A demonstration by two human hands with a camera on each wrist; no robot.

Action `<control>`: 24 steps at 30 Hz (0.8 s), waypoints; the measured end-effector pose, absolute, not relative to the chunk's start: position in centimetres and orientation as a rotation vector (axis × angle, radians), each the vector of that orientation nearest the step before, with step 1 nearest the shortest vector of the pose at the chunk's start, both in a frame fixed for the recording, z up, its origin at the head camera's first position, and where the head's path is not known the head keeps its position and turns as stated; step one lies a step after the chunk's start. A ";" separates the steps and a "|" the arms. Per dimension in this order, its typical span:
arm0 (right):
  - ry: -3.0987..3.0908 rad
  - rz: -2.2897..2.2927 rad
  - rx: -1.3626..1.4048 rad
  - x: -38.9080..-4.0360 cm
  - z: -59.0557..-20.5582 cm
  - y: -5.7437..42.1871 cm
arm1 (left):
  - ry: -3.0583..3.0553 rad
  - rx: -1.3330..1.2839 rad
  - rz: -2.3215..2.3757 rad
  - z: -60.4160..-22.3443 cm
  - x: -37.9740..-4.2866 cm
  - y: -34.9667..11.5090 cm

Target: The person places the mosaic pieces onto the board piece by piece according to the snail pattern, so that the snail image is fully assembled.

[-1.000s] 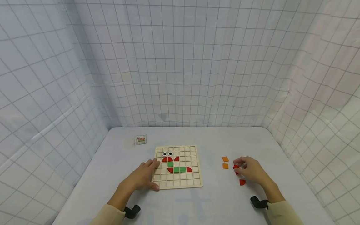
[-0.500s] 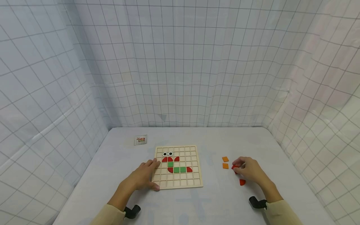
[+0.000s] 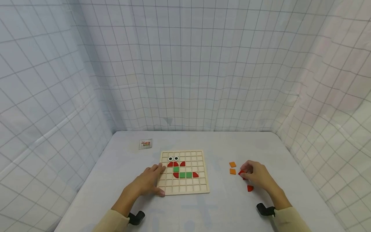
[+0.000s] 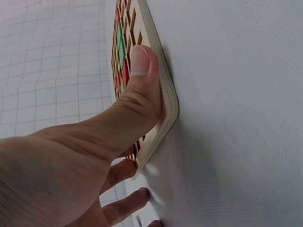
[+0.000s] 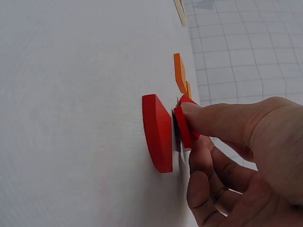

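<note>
My left hand [image 3: 147, 181] rests at the left edge of a pale wooden grid board [image 3: 200, 188]. Its straight thumb presses the near-left corner, and its other fingers spread along the side. White eye discs [image 3: 173, 158], red quarter-circle tiles [image 3: 173, 164] and green square tiles [image 3: 185, 175] lie in the board's cells. To the right of the board, my right hand [image 3: 258, 175] pinches a red tile [image 5: 182, 126] between thumb and fingers, tilted just above the table. More red shows behind that tile, partly hidden by the thumb. One red quarter-circle tile [image 5: 157, 135] lies beside the hand.
Two orange square tiles [image 3: 233, 168] lie to the left of my right hand. A small picture card [image 3: 145, 144] lies at the back left. White gridded curtains [image 3: 191, 80] hang behind and beside the white table [image 3: 220, 209].
My right hand's fingers have closed on the red tile, which has shifted and tilted slightly. My left hand and the board have stayed in place.
</note>
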State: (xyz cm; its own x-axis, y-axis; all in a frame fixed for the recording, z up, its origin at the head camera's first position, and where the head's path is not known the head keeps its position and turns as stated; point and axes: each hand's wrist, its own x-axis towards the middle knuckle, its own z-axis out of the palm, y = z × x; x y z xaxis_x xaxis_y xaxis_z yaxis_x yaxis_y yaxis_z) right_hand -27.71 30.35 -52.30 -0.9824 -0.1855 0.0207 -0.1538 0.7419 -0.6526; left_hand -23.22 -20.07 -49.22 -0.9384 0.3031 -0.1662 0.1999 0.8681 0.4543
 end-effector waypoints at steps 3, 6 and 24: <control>2.888 -1.075 -0.286 -27.7 -52.2 30.3 | 2.803 0.383 0.653 -49.3 -23.2 -20.1; 2.894 -1.085 -0.290 -27.7 -52.2 30.3 | 2.804 0.387 0.649 -49.2 -23.2 -20.1; 2.996 -1.161 -0.324 -27.5 -51.9 29.5 | 2.820 0.374 0.642 -49.3 -23.3 -20.1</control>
State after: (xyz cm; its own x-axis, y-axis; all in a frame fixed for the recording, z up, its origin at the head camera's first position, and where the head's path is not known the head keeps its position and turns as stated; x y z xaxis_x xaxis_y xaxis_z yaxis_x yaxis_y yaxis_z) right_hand -27.51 29.49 -51.89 -0.9761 -0.1539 0.1537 -0.2173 0.7218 -0.6571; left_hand -23.31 -20.07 -49.29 -0.9423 0.2940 -0.1602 0.1955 0.8717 0.4493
